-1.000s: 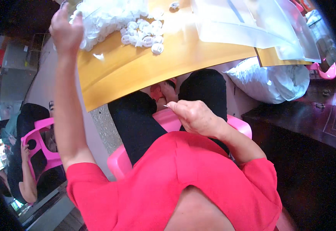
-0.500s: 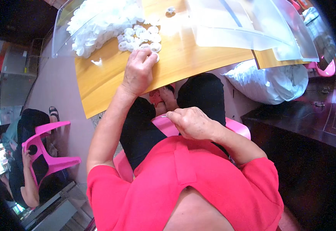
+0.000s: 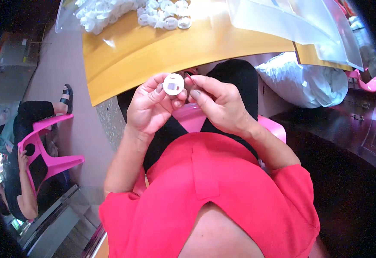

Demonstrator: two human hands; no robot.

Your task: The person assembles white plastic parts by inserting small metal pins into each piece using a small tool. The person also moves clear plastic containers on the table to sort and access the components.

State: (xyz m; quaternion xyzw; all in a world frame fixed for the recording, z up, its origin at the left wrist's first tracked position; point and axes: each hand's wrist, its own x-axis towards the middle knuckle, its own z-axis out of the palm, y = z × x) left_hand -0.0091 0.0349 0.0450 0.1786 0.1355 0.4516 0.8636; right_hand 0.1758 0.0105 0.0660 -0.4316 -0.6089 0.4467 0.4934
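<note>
Over my lap, in front of the table's near edge, my left hand (image 3: 147,105) pinches a round white plastic disc (image 3: 173,84) between thumb and fingers. Its flat face, with small slots and a square opening, is turned up. Close to its right side my right hand (image 3: 220,101) has thumb and forefinger together on a thin, dark reddish piece (image 3: 189,78), too small to name. On the table lie several similar white discs (image 3: 170,23) in a loose group, beside a large heap of white plastic pieces (image 3: 99,17).
The wooden table (image 3: 123,64) carries a clear plastic bin (image 3: 278,28) at the right. Under it bulges a white sack (image 3: 304,81). A person (image 3: 30,185) sits on a pink chair (image 3: 52,161) at the left. Dark wooden furniture (image 3: 325,124) stands to the right.
My left hand has come back from the discs on the table to above my lap, now holding one. My right hand has risen toward it. The view has tipped down.
</note>
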